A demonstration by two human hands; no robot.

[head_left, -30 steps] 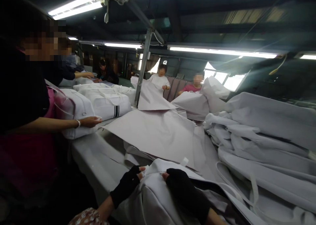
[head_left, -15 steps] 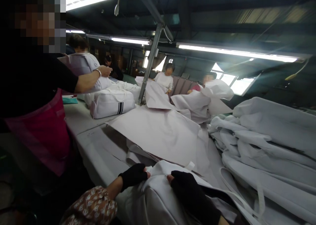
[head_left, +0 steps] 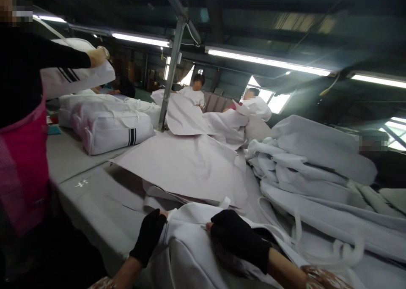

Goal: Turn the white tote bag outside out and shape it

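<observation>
White bag (head_left: 190, 246) sits at the bottom centre of the frame, on the near edge of the bench (head_left: 95, 196), and both my hands are on its top. My left hand (head_left: 149, 236), in a black fingerless glove, wraps the bag's left upper corner with the fingers curled down over the cloth; my right hand (head_left: 236, 238) lies across the top seam, fingers pressed together on the fabric, thumb tip showing near the middle. I judge this as the smoothing or squaring step, with the bag's mouth being pulled into shape between the two hands; the next move would call for an even pull along the seam without dragging the loose strap (head_left: 298, 234) at the right. Just beyond the bag lies a large flat sheet (head_left: 184, 164), overlapping other sheets, and to the right rises a heap of folded cloth (head_left: 317, 170), so open room is scant ahead and to the right. Bare bench shows only at the left, near a co-worker in a pink apron (head_left: 22, 162) who lifts a striped bag (head_left: 76, 75) at the upper left, above a finished bag (head_left: 114, 130).
</observation>
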